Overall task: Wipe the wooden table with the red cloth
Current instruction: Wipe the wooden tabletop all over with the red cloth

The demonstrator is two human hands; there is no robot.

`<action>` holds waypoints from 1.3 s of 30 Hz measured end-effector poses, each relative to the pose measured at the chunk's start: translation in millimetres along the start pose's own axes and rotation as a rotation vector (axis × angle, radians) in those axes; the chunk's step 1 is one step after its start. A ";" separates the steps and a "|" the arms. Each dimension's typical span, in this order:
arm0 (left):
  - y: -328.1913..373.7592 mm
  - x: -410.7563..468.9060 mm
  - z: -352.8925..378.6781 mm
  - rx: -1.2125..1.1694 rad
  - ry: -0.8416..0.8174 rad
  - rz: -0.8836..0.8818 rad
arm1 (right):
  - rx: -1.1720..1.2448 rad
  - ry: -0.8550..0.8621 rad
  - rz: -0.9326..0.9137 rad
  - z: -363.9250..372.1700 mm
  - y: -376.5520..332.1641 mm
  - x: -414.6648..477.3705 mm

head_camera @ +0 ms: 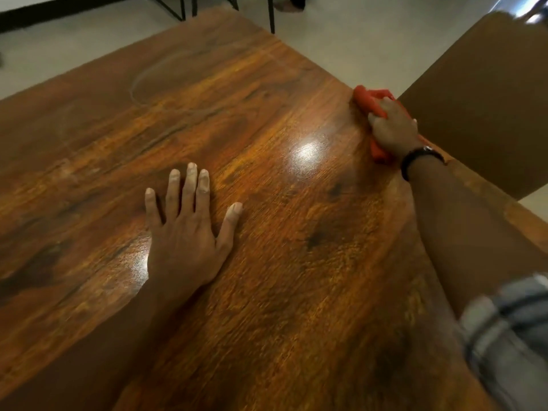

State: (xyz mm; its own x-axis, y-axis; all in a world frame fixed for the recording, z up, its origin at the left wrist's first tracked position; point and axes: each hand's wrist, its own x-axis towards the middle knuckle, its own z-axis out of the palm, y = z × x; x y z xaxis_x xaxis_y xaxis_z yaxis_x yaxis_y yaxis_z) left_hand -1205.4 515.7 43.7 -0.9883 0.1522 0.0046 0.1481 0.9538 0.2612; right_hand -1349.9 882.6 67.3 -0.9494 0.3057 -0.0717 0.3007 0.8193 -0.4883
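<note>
The glossy wooden table [267, 120] fills most of the view. At its right edge my right hand [393, 129] presses down on the bunched red cloth [367, 100], gripping it; parts of the cloth stick out beyond the fingers and under the wrist. A dark watch sits on that wrist. My left hand [186, 226] lies flat on the table near the middle, fingers spread, holding nothing. A faint curved smear marks the far part of the tabletop.
A brown chair back [480, 99] stands just past the table's right edge, close to the cloth. Black metal furniture legs [271, 13] stand on the pale floor beyond the far corner. A foot shows at the top edge.
</note>
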 end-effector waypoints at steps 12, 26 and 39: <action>1.2 1.3 -1.7 0.020 -0.025 0.048 | -0.015 -0.116 -0.435 65.6 -65.8 -146.1; -0.8 0.1 -2.6 -0.003 -0.048 0.071 | -0.053 0.041 -0.015 24.7 -8.2 -77.0; -2.5 -0.8 -0.1 -0.010 -0.031 0.082 | 0.020 0.009 -0.062 -6.4 68.9 -257.3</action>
State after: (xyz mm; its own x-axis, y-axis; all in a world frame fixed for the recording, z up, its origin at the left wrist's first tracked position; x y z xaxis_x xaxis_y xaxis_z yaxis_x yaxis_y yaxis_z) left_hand -1205.0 513.1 43.1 -0.9714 0.2376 -0.0038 0.2277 0.9352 0.2710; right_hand -1084.3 863.5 57.7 -0.9654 0.2588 -0.0328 0.2390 0.8269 -0.5091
